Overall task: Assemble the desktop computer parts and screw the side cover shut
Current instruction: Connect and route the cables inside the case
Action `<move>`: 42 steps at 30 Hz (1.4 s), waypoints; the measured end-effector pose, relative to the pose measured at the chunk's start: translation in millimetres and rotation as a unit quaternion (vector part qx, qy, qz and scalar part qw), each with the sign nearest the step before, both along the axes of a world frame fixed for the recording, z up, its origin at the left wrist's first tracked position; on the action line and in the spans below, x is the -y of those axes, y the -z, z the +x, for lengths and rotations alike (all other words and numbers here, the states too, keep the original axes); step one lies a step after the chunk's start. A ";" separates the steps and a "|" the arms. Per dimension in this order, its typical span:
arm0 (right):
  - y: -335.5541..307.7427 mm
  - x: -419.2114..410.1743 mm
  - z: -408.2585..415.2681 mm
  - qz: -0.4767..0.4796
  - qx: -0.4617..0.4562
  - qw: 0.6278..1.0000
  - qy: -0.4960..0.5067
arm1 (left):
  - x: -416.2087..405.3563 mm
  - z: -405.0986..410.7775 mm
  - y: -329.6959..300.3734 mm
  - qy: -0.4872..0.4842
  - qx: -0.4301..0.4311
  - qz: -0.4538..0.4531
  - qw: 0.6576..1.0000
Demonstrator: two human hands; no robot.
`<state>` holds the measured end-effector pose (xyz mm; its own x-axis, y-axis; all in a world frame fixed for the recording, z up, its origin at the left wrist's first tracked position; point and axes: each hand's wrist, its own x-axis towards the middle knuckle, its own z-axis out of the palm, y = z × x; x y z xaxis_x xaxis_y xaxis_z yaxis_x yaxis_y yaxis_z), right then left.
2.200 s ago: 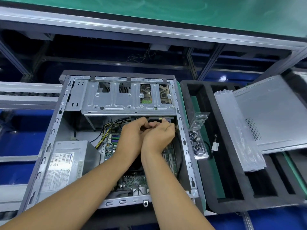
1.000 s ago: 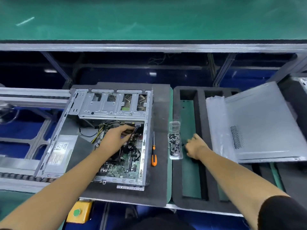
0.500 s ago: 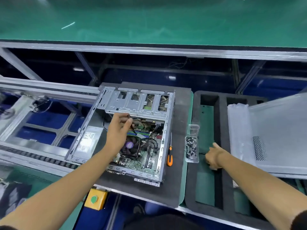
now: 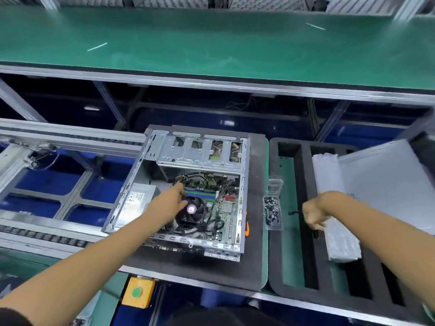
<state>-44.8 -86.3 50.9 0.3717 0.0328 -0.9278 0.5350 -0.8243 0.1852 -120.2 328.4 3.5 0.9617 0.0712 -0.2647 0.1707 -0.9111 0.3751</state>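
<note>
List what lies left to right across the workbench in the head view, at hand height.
Conveyor rail → open computer case → orange-handled screwdriver → clear box of screws → black foam tray → side cover.

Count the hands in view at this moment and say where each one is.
2. The left hand reaches into the open computer case, beside the cooler fan. The right hand hangs over the black foam tray, right of the box of screws.
</note>
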 end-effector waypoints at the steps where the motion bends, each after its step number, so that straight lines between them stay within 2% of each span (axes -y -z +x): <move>1: -7.6 -2.3 -0.6 0.021 0.000 1.000 0.024 | 1.9 -0.1 0.0 0.027 0.000 0.044 0.999; 4: -38.5 -9.9 -3.8 0.095 0.010 0.990 0.104 | 4.9 -0.3 -0.8 0.084 0.000 0.142 0.986; 6: -68.2 -16.9 0.3 0.122 -0.018 0.987 0.103 | 4.1 -0.8 -2.8 0.105 0.019 0.178 0.978; 9: -114.2 -29.3 6.0 0.205 -0.021 0.968 0.140 | 10.1 -0.2 -10.7 0.140 0.106 0.153 0.973; 11: -140.3 -40.1 10.3 0.259 -0.019 0.953 0.154 | 22.6 0.9 -25.7 0.137 0.154 0.020 0.978; 13: -161.0 -55.6 11.3 0.308 -0.020 0.938 0.155 | 39.0 1.2 -47.6 0.137 0.111 -0.200 0.964; 15: -175.4 -75.8 9.7 0.354 -0.010 0.925 0.137 | 59.3 -2.7 -66.5 0.125 0.025 -0.370 0.920; 17: -181.1 -94.6 8.2 0.401 0.002 0.908 0.121 | 78.9 -2.8 -73.5 0.080 -0.013 -0.470 0.879; 21: -175.1 -128.6 2.3 0.435 0.038 0.895 0.088 | 96.1 7.5 -84.0 -0.020 0.016 -0.632 0.774; 24: -161.4 -146.1 -1.2 0.431 0.066 0.898 0.063 | 87.8 13.7 -86.3 0.005 0.101 -0.628 0.771; 26: -150.1 -151.0 -1.3 0.429 0.086 0.899 0.024 | 80.7 13.4 -83.9 -0.010 0.143 -0.626 0.766; 32: -110.6 -164.7 -6.1 0.501 0.180 0.845 -0.043 | 49.4 7.9 -71.5 -0.069 0.211 -0.593 0.774; 34: -100.4 -168.0 -7.7 0.537 0.168 0.827 -0.008 | 38.5 5.5 -67.7 -0.090 0.223 -0.595 0.766; 38: -81.1 -171.4 -10.7 0.570 0.129 0.800 0.131 | 25.6 -1.6 -63.7 -0.114 0.234 -0.586 0.767; 42: -57.1 -177.4 -18.3 0.634 0.093 0.717 0.273 | 13.4 -8.9 -58.2 -0.100 0.233 -0.556 0.792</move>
<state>-63.1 91.2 108.1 0.7647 0.6085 -0.2122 0.1316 -0.4697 -0.8729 -129.1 315.0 61.7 0.9721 0.2069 0.1104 -0.1239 0.0534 0.9909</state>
